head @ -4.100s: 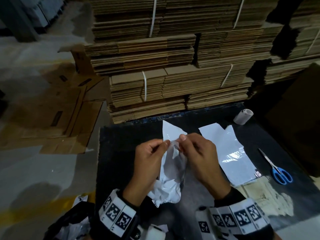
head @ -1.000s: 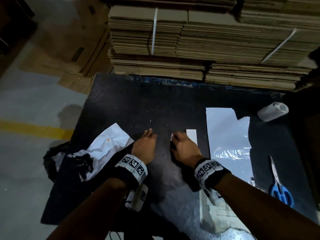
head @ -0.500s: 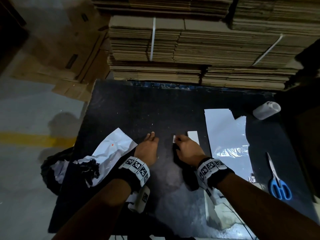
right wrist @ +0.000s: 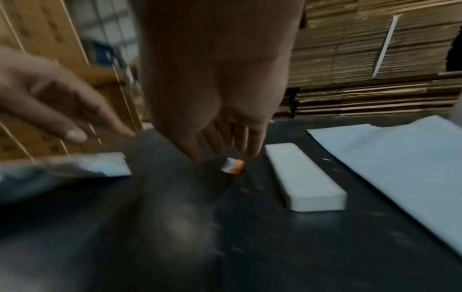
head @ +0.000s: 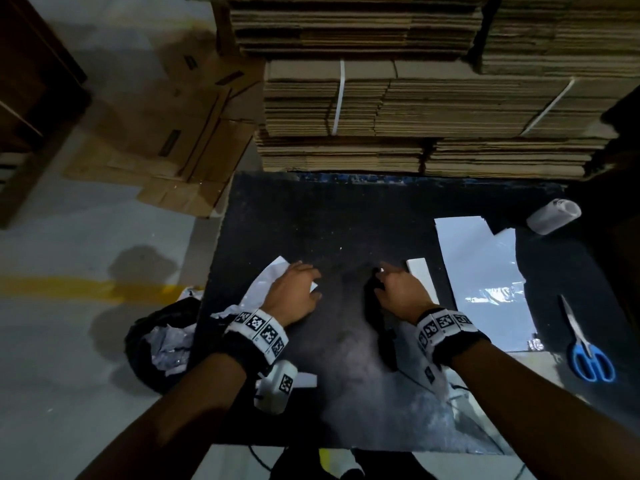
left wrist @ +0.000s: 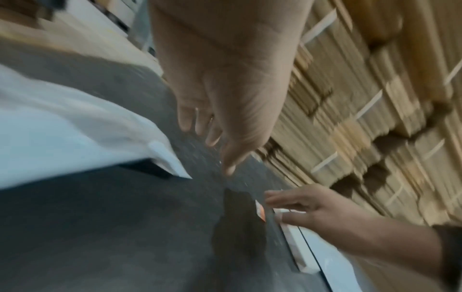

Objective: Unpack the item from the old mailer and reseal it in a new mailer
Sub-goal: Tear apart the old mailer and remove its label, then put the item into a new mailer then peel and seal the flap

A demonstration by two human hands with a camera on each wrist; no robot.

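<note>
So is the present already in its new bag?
Not yet. Done: the white box is out, lying bare on the black table; the torn old mailer sits under the left hand. The right hand holds nothing. Left: slide the box into the flat new mailer and seal it.

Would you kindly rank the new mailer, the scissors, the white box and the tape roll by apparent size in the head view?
1. new mailer
2. scissors
3. white box and tape roll look alike; no ranking.
</note>
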